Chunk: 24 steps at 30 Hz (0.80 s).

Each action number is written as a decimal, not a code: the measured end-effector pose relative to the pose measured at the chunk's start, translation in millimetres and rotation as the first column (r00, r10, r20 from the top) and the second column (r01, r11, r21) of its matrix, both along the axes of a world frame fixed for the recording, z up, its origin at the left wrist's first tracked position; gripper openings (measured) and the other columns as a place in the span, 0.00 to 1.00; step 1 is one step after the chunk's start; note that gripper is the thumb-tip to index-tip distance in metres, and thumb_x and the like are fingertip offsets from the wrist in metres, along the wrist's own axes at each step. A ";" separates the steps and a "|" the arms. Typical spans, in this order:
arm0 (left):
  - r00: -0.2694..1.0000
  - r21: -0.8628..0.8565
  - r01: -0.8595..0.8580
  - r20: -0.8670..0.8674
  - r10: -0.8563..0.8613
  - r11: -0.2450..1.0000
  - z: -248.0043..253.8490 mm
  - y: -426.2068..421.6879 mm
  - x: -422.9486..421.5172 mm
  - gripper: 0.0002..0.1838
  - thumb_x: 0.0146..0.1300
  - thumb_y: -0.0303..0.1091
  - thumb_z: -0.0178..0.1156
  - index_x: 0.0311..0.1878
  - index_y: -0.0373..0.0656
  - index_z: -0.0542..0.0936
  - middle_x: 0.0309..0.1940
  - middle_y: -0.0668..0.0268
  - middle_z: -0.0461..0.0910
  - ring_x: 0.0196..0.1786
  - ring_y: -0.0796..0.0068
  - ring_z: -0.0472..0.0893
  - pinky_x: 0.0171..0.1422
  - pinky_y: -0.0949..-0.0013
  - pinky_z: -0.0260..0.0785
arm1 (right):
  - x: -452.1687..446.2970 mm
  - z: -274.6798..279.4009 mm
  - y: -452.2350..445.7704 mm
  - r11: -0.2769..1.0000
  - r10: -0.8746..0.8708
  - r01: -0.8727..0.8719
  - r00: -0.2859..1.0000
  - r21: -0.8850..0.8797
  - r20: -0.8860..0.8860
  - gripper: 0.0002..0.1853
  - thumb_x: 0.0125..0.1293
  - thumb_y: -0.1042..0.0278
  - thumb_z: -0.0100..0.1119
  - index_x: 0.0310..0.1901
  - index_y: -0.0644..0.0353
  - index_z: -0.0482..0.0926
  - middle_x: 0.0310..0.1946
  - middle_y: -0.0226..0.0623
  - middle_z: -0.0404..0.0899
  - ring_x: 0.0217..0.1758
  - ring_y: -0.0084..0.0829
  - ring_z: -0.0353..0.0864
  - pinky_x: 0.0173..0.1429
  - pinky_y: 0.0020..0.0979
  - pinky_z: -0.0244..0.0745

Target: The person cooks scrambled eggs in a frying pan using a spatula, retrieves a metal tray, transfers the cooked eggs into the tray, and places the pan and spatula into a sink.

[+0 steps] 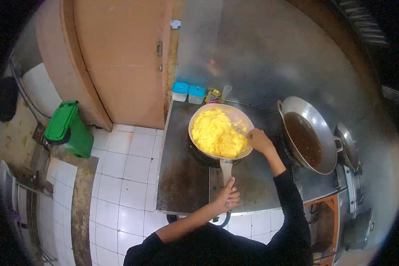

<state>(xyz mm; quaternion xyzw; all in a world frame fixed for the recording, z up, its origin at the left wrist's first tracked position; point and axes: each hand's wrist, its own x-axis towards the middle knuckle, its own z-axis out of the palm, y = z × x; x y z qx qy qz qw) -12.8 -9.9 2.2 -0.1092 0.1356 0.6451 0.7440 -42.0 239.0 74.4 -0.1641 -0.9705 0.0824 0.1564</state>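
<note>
A light-coloured frying pan (248, 114) sits on the stove, filled with soft yellow scrambled egg (215, 131). My left hand (227, 196) is wrapped round the pan's pale handle (226, 169), which points toward me. At the pan's right rim, my right hand (259, 141) is closed on a thin metal utensil (240, 130). The utensil's end reaches into the egg; whether it is a fork or a spoon I cannot make out.
Right of the pan stands a large wok (292, 106) holding brown liquid. Two blue-lidded tubs (180, 88), a yellow can (213, 96) and a clear cup (226, 91) line the stove's back edge. A green bin (71, 128) is on the floor at left.
</note>
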 end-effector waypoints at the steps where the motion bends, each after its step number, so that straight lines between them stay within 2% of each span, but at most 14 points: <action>1: 1.000 -0.011 -0.005 -0.010 0.005 1.000 0.7 -0.7 -1.3 0.24 0.63 0.60 0.48 0.20 0.53 0.65 0.08 0.78 0.51 0.08 0.85 0.49 0.09 0.78 0.42 | 5.0 13.6 -18.1 0.997 -0.078 0.078 0.986 0.003 0.151 0.11 0.57 0.67 0.52 0.33 0.68 0.78 0.25 0.56 0.78 0.28 0.46 0.81 0.30 0.38 0.76; 2: 1.000 -0.022 -0.006 -0.017 0.006 1.000 1.4 -1.0 -0.9 0.24 0.63 0.60 0.48 0.20 0.52 0.65 0.08 0.78 0.51 0.08 0.85 0.49 0.09 0.78 0.42 | 12.5 24.1 -40.8 0.995 -0.094 0.095 0.984 0.005 0.153 0.11 0.57 0.67 0.52 0.33 0.68 0.78 0.25 0.56 0.78 0.28 0.46 0.81 0.30 0.38 0.76; 4: 1.000 -0.055 0.009 -0.012 -0.010 0.998 8.2 -1.1 -2.1 0.24 0.64 0.59 0.47 0.19 0.53 0.65 0.08 0.78 0.51 0.08 0.85 0.49 0.09 0.78 0.42 | 33.0 33.9 -84.2 0.971 -0.188 0.137 0.944 0.197 0.270 0.13 0.58 0.69 0.52 0.44 0.62 0.78 0.26 0.53 0.78 0.29 0.49 0.80 0.35 0.45 0.76; 5: 1.000 -0.059 -0.008 -0.016 0.007 0.998 9.1 -1.9 -1.4 0.24 0.64 0.59 0.47 0.19 0.53 0.65 0.07 0.79 0.51 0.08 0.85 0.49 0.09 0.79 0.42 | 47.4 31.9 -96.8 0.970 -0.198 0.148 0.942 0.194 0.271 0.13 0.58 0.69 0.52 0.44 0.62 0.78 0.26 0.53 0.78 0.29 0.49 0.80 0.35 0.45 0.76; 7: 0.999 -0.063 -0.027 -0.022 0.026 0.998 8.4 -3.4 -1.4 0.24 0.64 0.59 0.47 0.18 0.53 0.65 0.07 0.79 0.51 0.07 0.85 0.49 0.09 0.79 0.42 | 67.7 30.1 -117.9 0.959 -0.247 0.190 0.926 0.212 0.286 0.17 0.58 0.70 0.51 0.50 0.55 0.76 0.25 0.50 0.78 0.28 0.46 0.81 0.33 0.45 0.76; 10: 0.999 -0.050 -0.029 -0.022 0.028 0.998 7.2 -2.8 -2.2 0.25 0.64 0.59 0.48 0.18 0.53 0.64 0.07 0.79 0.51 0.07 0.86 0.49 0.09 0.79 0.42 | 97.9 78.1 -129.5 0.980 -0.163 0.115 0.929 0.160 0.332 0.19 0.56 0.69 0.53 0.51 0.54 0.76 0.25 0.48 0.79 0.27 0.44 0.81 0.31 0.45 0.76; 13: 0.999 -0.037 -0.021 -0.027 0.020 0.999 2.2 -3.2 -3.0 0.25 0.63 0.59 0.48 0.18 0.53 0.63 0.07 0.79 0.51 0.07 0.85 0.50 0.09 0.79 0.42 | 109.0 115.5 -125.6 0.982 -0.155 0.103 0.917 0.158 0.367 0.21 0.54 0.69 0.54 0.53 0.53 0.75 0.25 0.46 0.79 0.27 0.42 0.81 0.31 0.42 0.77; 16: 0.999 -0.075 -0.014 -0.030 0.012 0.997 1.4 -3.5 -2.6 0.24 0.64 0.59 0.48 0.18 0.54 0.63 0.07 0.79 0.51 0.07 0.85 0.50 0.10 0.79 0.42 | 86.7 97.1 -132.2 0.967 -0.177 0.086 0.905 0.240 0.388 0.20 0.54 0.71 0.53 0.51 0.51 0.77 0.26 0.45 0.80 0.28 0.42 0.82 0.32 0.40 0.77; 17: 0.999 -0.077 -0.027 -0.035 0.025 0.997 2.1 -4.3 -1.4 0.24 0.64 0.58 0.48 0.18 0.54 0.63 0.07 0.79 0.51 0.07 0.85 0.50 0.10 0.79 0.41 | 69.1 79.0 -135.9 0.967 -0.182 0.099 0.913 0.234 0.365 0.17 0.54 0.71 0.52 0.47 0.51 0.79 0.26 0.44 0.80 0.30 0.42 0.82 0.34 0.40 0.77; 21: 0.997 -0.073 -0.059 -0.055 0.055 0.996 -1.7 -4.1 0.1 0.24 0.64 0.58 0.48 0.19 0.53 0.63 0.07 0.78 0.51 0.07 0.85 0.50 0.09 0.79 0.41 | 4.7 18.9 -110.5 0.942 -0.310 0.264 0.919 0.206 0.242 0.10 0.53 0.69 0.52 0.37 0.58 0.79 0.28 0.46 0.79 0.33 0.44 0.82 0.37 0.41 0.77; 24: 0.999 -0.058 -0.016 -0.043 0.013 0.998 -2.3 -5.3 -4.2 0.24 0.64 0.59 0.48 0.19 0.53 0.63 0.08 0.78 0.51 0.08 0.85 0.50 0.09 0.78 0.40 | 10.1 42.9 -88.2 0.935 -0.344 0.313 0.913 0.165 0.218 0.08 0.55 0.68 0.53 0.35 0.60 0.78 0.31 0.49 0.79 0.35 0.46 0.82 0.38 0.41 0.77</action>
